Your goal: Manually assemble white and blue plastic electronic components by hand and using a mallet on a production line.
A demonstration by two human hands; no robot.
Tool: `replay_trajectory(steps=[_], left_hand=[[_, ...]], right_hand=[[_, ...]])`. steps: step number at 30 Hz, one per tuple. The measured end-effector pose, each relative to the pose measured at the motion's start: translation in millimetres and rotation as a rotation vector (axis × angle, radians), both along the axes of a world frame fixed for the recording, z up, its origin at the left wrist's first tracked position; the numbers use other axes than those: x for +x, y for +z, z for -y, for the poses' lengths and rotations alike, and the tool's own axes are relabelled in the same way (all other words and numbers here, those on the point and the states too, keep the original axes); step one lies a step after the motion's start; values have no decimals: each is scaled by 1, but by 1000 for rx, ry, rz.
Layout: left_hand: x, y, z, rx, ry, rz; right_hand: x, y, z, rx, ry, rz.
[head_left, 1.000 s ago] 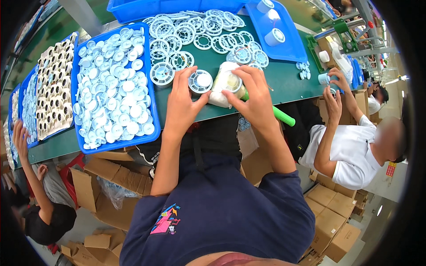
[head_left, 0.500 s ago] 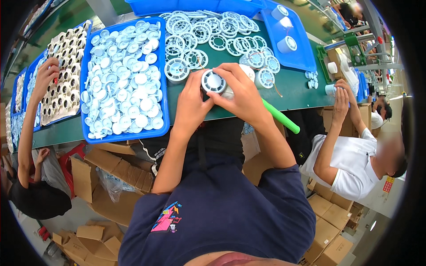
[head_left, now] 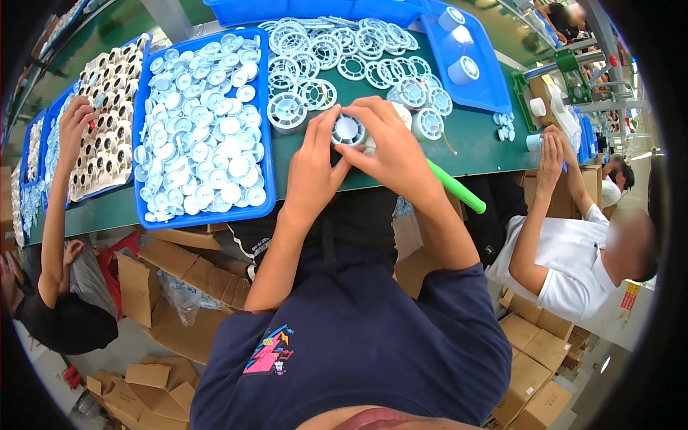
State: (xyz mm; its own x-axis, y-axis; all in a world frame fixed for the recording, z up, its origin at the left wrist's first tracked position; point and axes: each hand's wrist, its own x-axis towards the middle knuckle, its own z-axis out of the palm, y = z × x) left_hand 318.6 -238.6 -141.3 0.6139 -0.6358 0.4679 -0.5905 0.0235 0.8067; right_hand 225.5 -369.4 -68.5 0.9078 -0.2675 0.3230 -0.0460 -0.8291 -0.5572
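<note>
Between my two hands, at the near edge of the green table, is a round pale-blue plastic housing [head_left: 347, 131] with a light disc in its middle. My left hand [head_left: 314, 163] grips it from the left, and my right hand [head_left: 389, 149] wraps round its right side and far rim. Fingers hide much of the rim. Close beyond my left hand stands a similar slotted round housing [head_left: 287, 112]; another housing [head_left: 428, 125] with a thin wire sits past my right hand. A white rounded thing, partly hidden, shows behind my right fingers. A bright green handle [head_left: 459, 188] juts over the table edge.
To the left lies a blue tray [head_left: 269, 183] heaped with pale-blue caps. Slotted rings [head_left: 351, 67] are piled at the back. A second blue tray [head_left: 491, 89] holds several cylinders. Co-workers' hands work at egg-crate trays [head_left: 107, 115] and at the right. Cardboard boxes [head_left: 179, 326] lie below.
My fingers have shifted round the housing and now cover more of its rim. The housing seems slightly turned or tilted. The trays and the green handle stay in place.
</note>
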Motion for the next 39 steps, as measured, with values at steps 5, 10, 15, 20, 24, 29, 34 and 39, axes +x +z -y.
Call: replay_trajectory(steps=[5, 10, 15, 20, 24, 29, 34, 39], left_hand=[[-2, 10, -7, 86, -37, -213], [-11, 25, -5, 104, -32, -282], [-11, 39, -7, 216, 3, -336], [-13, 36, -5, 203, 16, -352], [-11, 34, -6, 202, 29, -363], [-12, 26, -5, 217, 38, -285], [-8, 17, -5, 173, 112, -120], [-1, 18, -8, 184, 8, -155]], right_hand=[[-54, -14, 5, -130, -300, 212], [-106, -42, 8, -345, -438, -126], [-113, -46, 13, -357, -424, -106], [-108, 9, -2, 163, -487, -42], [-60, 47, 7, 264, -372, -213], [-57, 50, 19, 302, -408, -274], [-95, 14, -2, 269, -440, -204], [-119, -7, -15, -140, -253, 44]])
